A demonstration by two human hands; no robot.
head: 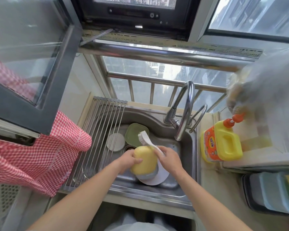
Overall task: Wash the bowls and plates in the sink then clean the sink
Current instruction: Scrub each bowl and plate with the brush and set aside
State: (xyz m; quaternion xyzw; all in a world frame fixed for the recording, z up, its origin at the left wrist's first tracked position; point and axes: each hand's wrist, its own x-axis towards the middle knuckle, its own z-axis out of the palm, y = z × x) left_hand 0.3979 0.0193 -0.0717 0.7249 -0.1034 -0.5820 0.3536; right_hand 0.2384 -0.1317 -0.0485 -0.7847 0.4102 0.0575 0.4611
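Observation:
Over the steel sink (189, 147), my left hand (129, 160) grips a yellow bowl (145, 162), held upside down with its outside facing me. My right hand (169, 160) holds the white handle of a dish brush (144, 138); its bristle head points away, past the bowl's far edge. Below the yellow bowl lie a grey bowl (147, 175) and a white plate (158, 178). At the back of the sink sit a green square plate (133, 130) and a small round clear dish (115, 141).
A roll-up steel rack (97, 139) spans the sink's left side, with a red checked cloth (40, 157) beside it. The tap (186, 112) arches over the back right. A yellow detergent bottle (221, 144) stands on the right counter. An open window frame (45, 80) juts in at upper left.

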